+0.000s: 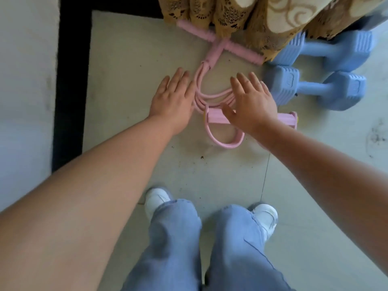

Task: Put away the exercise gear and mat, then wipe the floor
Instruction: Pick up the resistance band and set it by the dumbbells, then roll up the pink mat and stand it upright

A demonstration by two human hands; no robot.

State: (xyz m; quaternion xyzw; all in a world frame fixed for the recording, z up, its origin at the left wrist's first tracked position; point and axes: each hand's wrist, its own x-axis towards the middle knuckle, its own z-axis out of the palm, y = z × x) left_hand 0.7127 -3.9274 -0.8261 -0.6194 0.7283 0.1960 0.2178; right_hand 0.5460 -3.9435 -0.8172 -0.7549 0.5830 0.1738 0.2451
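A pink pedal resistance band (212, 97) lies on the pale tiled floor (130, 80), its T-shaped foam handle (220, 47) near a curtain and its foot loops (224, 141) nearer me. Two light blue dumbbells (315, 89) lie to its right, side by side. My left hand (174, 99) hovers flat with straight fingers just left of the pink cords. Fingers spread, my right hand (252, 103) sits over the cords and the pink pedal bar (218, 117); neither hand holds anything. No mat is in view.
A yellow-brown lace curtain (241, 15) hangs at the top, over the handle's far end. A black border strip (71, 80) and a white wall (25, 80) run along the left. My feet in white shoes (157, 198) stand below. Dirt specks dot the floor (201, 157).
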